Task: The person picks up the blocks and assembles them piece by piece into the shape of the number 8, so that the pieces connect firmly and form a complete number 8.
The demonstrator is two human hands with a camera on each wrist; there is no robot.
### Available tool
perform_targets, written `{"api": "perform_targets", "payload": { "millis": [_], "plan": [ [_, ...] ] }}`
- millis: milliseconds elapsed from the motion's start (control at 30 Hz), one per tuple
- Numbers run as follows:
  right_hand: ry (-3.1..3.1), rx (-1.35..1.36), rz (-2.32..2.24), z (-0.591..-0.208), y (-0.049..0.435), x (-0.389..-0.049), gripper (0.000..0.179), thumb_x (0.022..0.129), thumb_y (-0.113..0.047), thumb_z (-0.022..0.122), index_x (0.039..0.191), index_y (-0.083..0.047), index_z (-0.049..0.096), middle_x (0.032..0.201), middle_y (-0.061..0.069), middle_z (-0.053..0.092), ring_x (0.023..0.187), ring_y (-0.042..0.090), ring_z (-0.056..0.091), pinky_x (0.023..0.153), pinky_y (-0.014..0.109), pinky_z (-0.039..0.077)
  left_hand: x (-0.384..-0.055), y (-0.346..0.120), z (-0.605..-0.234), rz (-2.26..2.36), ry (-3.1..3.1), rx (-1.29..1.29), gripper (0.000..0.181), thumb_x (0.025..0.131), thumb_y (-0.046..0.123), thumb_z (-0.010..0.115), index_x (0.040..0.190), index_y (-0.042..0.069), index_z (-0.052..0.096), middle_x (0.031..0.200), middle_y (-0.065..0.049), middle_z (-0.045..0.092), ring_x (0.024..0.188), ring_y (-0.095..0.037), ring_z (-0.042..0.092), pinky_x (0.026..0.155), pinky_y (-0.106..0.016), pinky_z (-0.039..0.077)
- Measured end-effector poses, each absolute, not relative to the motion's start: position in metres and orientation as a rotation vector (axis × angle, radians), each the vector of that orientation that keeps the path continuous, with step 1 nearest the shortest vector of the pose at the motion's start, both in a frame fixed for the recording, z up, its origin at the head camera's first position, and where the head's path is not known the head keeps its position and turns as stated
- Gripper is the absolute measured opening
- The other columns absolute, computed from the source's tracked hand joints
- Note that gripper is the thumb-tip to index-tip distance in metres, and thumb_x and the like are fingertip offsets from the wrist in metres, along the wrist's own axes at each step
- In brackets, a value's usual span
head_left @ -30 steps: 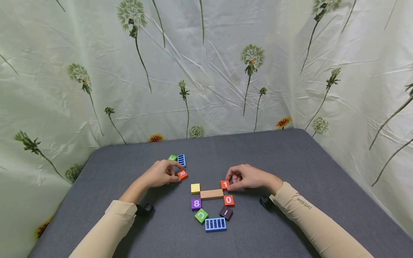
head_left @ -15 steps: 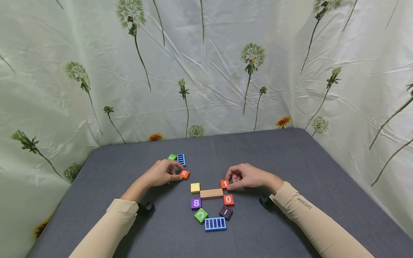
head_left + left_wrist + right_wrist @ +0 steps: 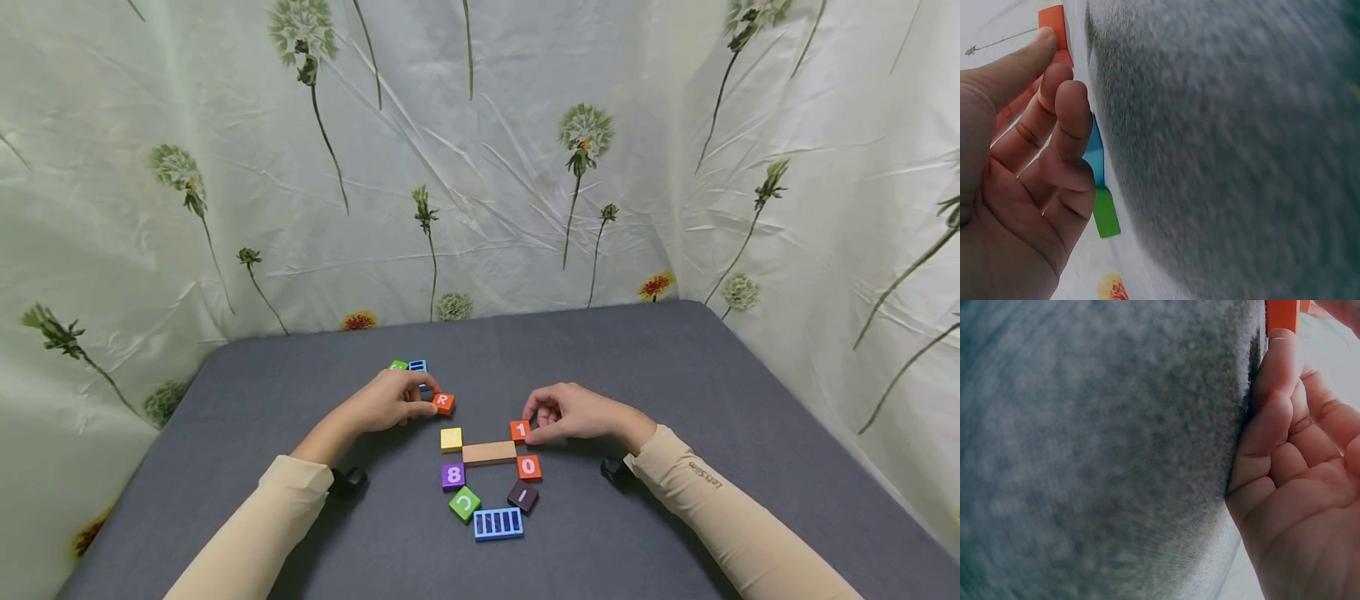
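A: Holding what with the left hand?

B: An orange R block, below the middle of the frame and slightly left. Pinched between thumb and fingertip; other fingers bent toward the palm in the left wrist view.

A: Why by the side?

B: Probably to leave the letter uncovered and the block's right edge free. Lifted or resting on the table? Cannot tell.

A: And the right hand?

B: Thumb and forefinger closed lightly on the right side of an orange 1 block, below the middle and slightly right. Remaining fingers curled underneath. Seemingly more a steadying touch than a firm grasp, given so little contact.

A: Why a wooden plank just there?

B: Lying crosswise between two columns, perhaps as a bar to space them. At left, a yellow block, a purple 8 block and a green C block; at right, below the 1, an orange 0 block and a dark block.

A: Why turned askew, the lowest two?

B: Likely to follow the narrowing toward the blue slatted block at bottom centre. Touching there or just beside? Too small to tell.

A: Anything farther off?

B: Beyond the left hand, up and left of the ring, a green block just beside a second blue block, partly hidden by fingers. Well apart from the ring, maybe as spares.
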State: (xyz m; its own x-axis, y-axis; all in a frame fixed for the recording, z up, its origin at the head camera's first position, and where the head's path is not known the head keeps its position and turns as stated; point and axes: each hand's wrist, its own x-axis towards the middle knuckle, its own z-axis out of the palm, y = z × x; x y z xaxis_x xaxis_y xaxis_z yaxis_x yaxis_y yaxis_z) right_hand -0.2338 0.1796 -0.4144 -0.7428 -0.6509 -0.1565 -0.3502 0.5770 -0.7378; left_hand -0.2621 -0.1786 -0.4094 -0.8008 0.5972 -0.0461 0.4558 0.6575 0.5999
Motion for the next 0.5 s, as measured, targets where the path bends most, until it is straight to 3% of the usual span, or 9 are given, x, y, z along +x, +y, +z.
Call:
{"api": "perform_targets", "payload": {
  "millis": [500],
  "plan": [
    [2.389,-0.805,-0.989,-0.419,0.181,-0.236,0.028,0.094,-0.029,0.082,0.111,-0.01,0.072,0.081,-0.007,0.061,0.071,0.009,0.053,0.064,0.022,0.042,-0.261,-0.16,-0.408,0.768,2.591,0.896,0.026,0.102,0.021,0.075,0.127,0.015,0.074,0.075,0.003,0.066,0.06,-0.009,0.06,0.057,-0.027,0.048]
  ]
}}
